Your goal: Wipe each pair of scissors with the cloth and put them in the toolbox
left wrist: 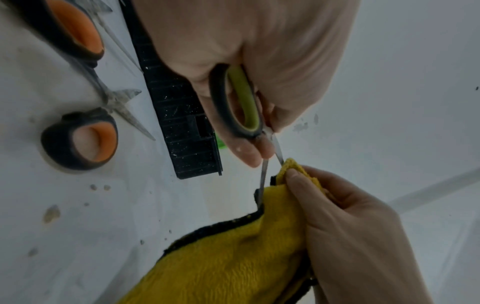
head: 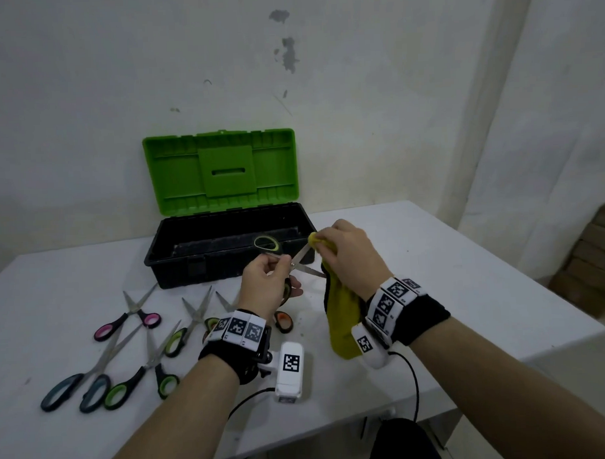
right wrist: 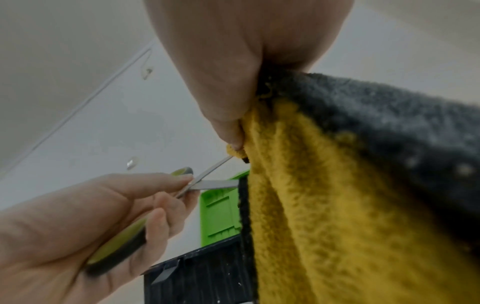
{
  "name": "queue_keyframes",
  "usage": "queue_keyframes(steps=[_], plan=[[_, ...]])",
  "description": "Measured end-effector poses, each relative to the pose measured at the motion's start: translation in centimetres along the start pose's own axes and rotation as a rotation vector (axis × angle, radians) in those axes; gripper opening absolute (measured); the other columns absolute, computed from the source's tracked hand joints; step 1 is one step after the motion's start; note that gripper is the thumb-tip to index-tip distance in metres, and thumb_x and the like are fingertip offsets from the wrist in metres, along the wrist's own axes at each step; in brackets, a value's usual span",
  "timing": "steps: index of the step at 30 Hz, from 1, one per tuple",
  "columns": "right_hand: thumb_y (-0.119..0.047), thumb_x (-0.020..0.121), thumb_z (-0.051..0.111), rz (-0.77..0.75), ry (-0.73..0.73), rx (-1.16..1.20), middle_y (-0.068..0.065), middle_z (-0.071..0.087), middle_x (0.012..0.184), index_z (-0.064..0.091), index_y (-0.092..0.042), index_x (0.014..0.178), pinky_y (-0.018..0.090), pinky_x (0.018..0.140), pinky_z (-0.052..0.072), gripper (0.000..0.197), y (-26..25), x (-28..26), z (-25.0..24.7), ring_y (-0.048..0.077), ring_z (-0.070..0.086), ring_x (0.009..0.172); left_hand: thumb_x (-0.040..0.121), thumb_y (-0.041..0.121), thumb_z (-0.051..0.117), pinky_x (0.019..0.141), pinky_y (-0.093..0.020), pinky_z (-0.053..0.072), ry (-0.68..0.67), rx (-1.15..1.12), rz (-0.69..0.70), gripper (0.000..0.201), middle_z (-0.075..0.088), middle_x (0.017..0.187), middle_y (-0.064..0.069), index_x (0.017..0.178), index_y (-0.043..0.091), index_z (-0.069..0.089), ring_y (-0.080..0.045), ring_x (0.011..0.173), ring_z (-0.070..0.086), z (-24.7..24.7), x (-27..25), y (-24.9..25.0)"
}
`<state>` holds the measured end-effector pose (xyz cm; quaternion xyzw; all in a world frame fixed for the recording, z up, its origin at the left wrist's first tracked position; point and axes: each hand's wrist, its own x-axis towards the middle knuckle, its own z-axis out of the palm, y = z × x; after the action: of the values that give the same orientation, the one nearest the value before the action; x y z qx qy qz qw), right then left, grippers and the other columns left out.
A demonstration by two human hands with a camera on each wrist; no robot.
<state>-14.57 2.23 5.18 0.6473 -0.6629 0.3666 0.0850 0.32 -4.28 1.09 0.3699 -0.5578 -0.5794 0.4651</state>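
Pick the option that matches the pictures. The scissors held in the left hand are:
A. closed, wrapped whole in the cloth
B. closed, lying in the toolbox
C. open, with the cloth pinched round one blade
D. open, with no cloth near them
C: the left hand holds the scissors with blades spread, and the right hand pinches the yellow cloth round the upper blade's tip.
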Motion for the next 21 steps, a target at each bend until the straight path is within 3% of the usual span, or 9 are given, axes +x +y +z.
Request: queue_keyframes(steps=[3,6,12,14,18,21], plan=[[-0.023,0.095,0.058,-0.143,-0.078,-0.028,0.008,0.059,0.099,0.07,-0.011,0.106,0.041,0.073,0.052,0.02,-0.9,-0.6,0.2,0.025,0.059,0.083,0.099,0.016,0.058,0.061,-0.038,0.06,0.006,-0.025,-0.002,0.019,0.062,0.054,-0.003,0.085,0.003,0.058,-0.019,0.051,0.062,0.1,-0.1,0.3],[-0.022,0.095,0.058,-0.192,-0.114,-0.081,0.009,0.058,0.1,0.07,-0.011,0.107,0.041,0.071,0.053,0.021,-1.1,-0.7,0.7,0.027,0.06,0.083,0.099,0.016,0.057,0.058,-0.036,0.059,0.009,-0.006,0.01,0.021,0.062,0.055,-0.005,0.086,0.001,0.06,-0.02,0.05,0.062,0.4,-0.3,0.3],[-0.025,0.098,0.052,0.018,-0.031,-0.088,0.007,0.055,0.096,0.069,-0.012,0.109,0.04,0.074,0.051,0.024,0.4,0.3,-0.5,0.026,0.058,0.083,0.099,0.017,0.058,0.053,-0.031,0.054,0.005,0.03,0.027,0.022,0.061,0.057,-0.012,0.087,-0.001,0.061,-0.02,0.049,0.06,0.2,-0.4,-0.1],[-0.027,0.099,0.051,-0.013,-0.026,-0.072,0.004,0.054,0.097,0.068,-0.014,0.109,0.04,0.071,0.051,0.024,0.1,0.0,-0.7,0.023,0.056,0.081,0.1,0.017,0.057,0.053,-0.031,0.054,-0.007,0.038,0.05,0.02,0.062,0.062,-0.014,0.087,0.001,0.06,-0.019,0.05,0.06,0.1,-0.3,-0.1],[-0.031,0.1,0.047,-0.13,-0.163,-0.134,0.004,0.053,0.105,0.065,-0.015,0.112,0.041,0.07,0.052,0.027,-1.5,-1.0,0.4,0.024,0.058,0.085,0.1,0.016,0.056,0.053,-0.032,0.053,-0.078,0.091,0.096,0.018,0.064,0.085,-0.016,0.089,0.002,0.058,-0.019,0.054,0.06,0.3,-0.2,-0.2],[-0.032,0.1,0.046,-0.019,-0.148,-0.144,0.003,0.053,0.105,0.065,-0.015,0.112,0.041,0.075,0.051,0.028,-0.6,-0.2,0.3,0.025,0.058,0.089,0.1,0.014,0.056,0.054,-0.031,0.052,-0.071,0.123,0.117,0.018,0.061,0.078,-0.017,0.087,0.001,0.057,-0.019,0.054,0.058,0.1,-0.3,-0.2]])
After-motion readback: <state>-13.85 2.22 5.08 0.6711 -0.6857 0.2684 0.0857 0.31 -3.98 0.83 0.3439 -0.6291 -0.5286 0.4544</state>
